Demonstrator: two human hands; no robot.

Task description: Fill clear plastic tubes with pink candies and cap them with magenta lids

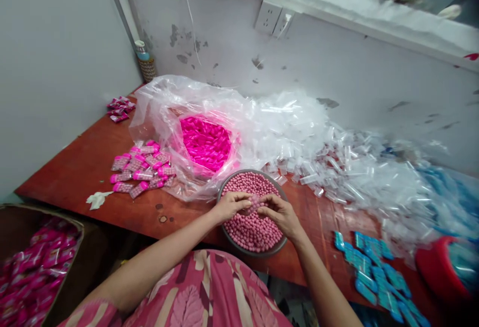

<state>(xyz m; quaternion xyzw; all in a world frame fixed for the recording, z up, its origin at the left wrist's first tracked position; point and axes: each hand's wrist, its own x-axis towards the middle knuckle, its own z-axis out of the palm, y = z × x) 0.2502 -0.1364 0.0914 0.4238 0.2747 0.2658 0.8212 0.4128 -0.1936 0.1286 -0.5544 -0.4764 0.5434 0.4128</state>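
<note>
A round grey bowl [224, 189] full of small pink balls [254, 232] sits at the near edge of the red-brown table [86, 162]. Above the bowl my left hand [229, 204] and my right hand [280, 214] meet, pinching between them a small clear tube [253, 202] that holds pink balls. Behind the bowl an open clear plastic bag [168, 102] holds bright pink caps [205, 142]. Left of the bag lies a pile of filled tubes with pink caps [142, 169].
Heaps of empty clear tubes [337, 162] spread along the wall to the right. Blue-capped filled tubes [374, 272] lie at the near right beside a red tub [430, 267]. A box of pink tubes [33, 267] stands at the lower left. More pink packets [119, 109] lie far left.
</note>
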